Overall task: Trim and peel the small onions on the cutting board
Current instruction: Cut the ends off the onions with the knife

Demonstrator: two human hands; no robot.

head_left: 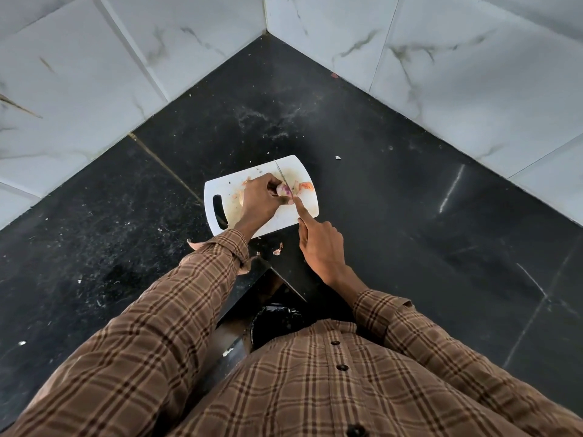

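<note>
A white cutting board (303,171) with a handle slot lies on the black counter. My left hand (258,201) pinches a small purple-and-white onion (285,189) against the board. My right hand (320,241) grips a knife, with the index finger stretched along its spine. The thin blade (281,175) runs up across the onion. Orange-pink peel scraps (306,186) lie just right of the blade. Another pale piece (241,200) shows left of my left hand, partly hidden by it.
The black stone counter (394,216) fills a corner between white marbled wall tiles (79,89). A peel scrap (278,249) lies on the counter below the board. Small crumbs dot the surface. A dark bin (274,323) sits below the counter edge near my body.
</note>
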